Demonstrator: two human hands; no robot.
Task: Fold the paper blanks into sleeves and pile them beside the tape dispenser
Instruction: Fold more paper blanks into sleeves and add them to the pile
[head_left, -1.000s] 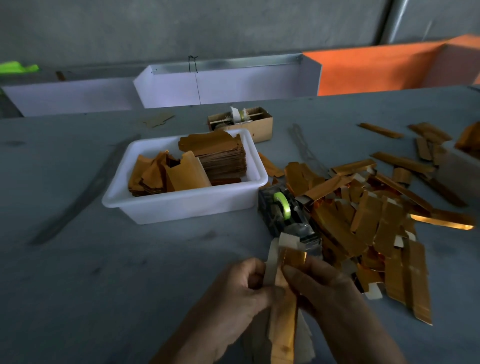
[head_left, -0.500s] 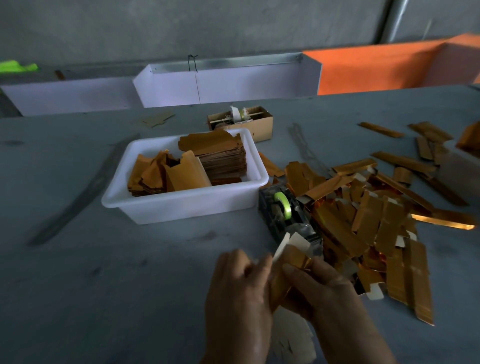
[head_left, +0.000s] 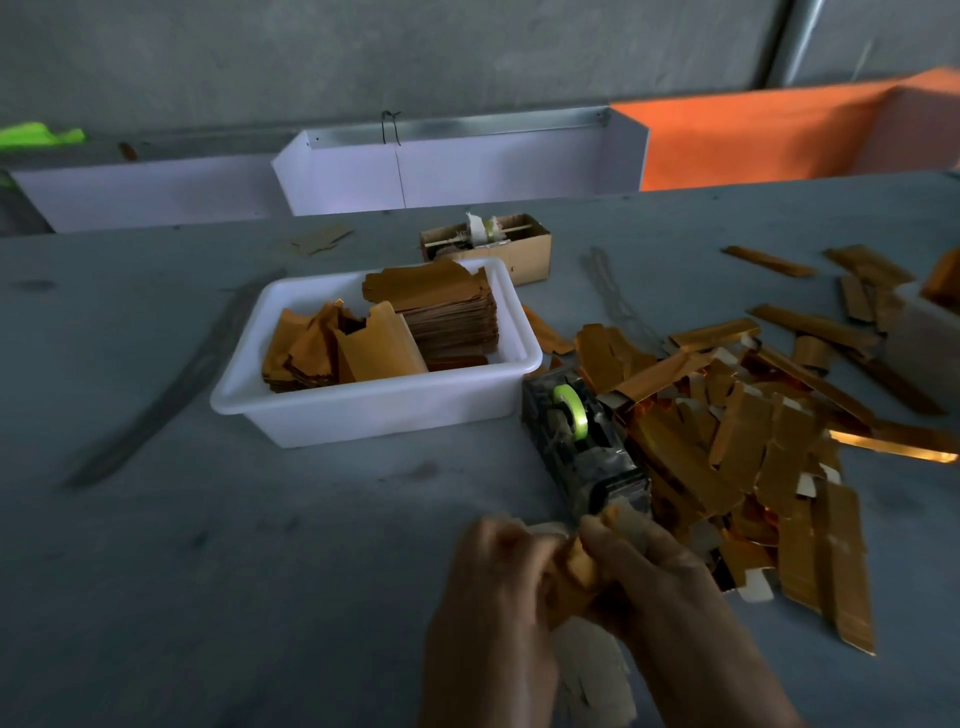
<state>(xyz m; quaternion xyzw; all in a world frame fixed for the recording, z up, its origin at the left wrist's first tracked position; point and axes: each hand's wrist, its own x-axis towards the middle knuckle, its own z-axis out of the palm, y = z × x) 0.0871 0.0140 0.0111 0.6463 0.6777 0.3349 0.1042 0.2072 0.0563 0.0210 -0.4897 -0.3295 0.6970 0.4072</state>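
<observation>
Two hands meet low over a grey surface (head_left: 156, 571). The left hand (head_left: 493, 603) and right hand (head_left: 670, 597) both pinch one gold paper blank (head_left: 579, 566), just before one tape dispenser (head_left: 582, 441). One white tub (head_left: 363, 410) holds more blanks (head_left: 441, 317); folded sleeves (head_left: 737, 447), too many to count, lie heaped right of the dispenser.

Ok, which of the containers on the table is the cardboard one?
The small brown box behind the white plastic tub. The tub holds gold paper blanks; the box holds a roll on a stick.
</observation>
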